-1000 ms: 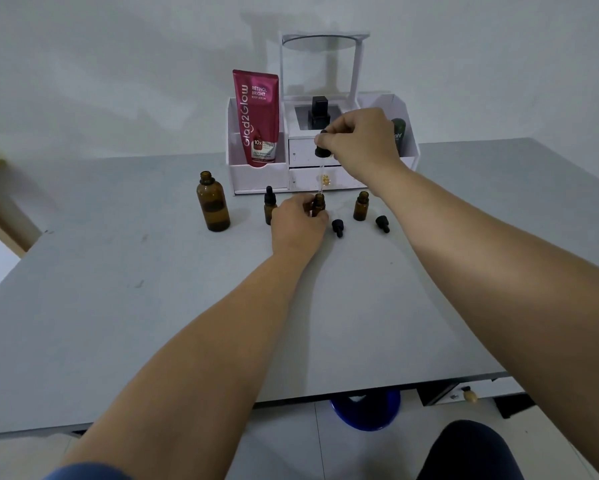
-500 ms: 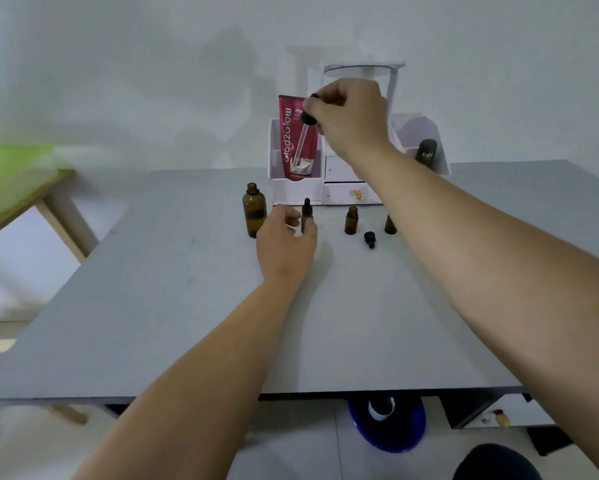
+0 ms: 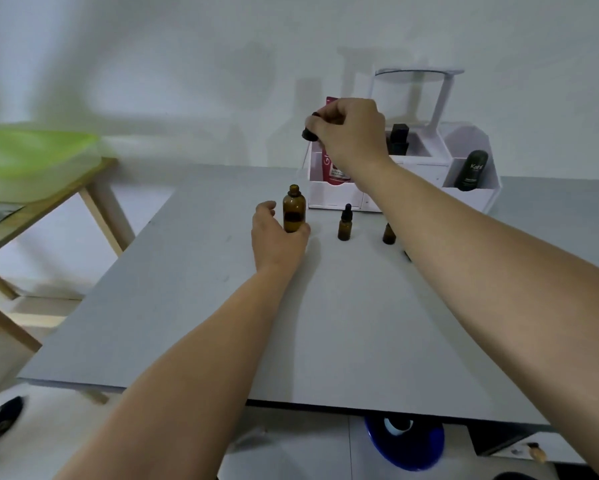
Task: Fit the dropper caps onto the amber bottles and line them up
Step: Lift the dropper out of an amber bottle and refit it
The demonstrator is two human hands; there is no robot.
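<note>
Head view: left hand [image 3: 276, 233] has shifted to the large open amber bottle [image 3: 294, 210], fingers wrapped around it; right hand [image 3: 351, 133] fingers pinch a dropper cap [image 3: 310, 133] above, ready for fitting.

A white organizer [image 3: 336, 197] holds a red tube [image 3: 331, 168] and, further right, perhaps a dark deodorant stick [image 3: 473, 169]; left of it, a green basin [image 3: 31, 150]

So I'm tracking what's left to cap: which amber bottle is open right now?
The large amber bottle in the left hand: bare neck. The small bottle beside it has its black dropper cap.
</note>
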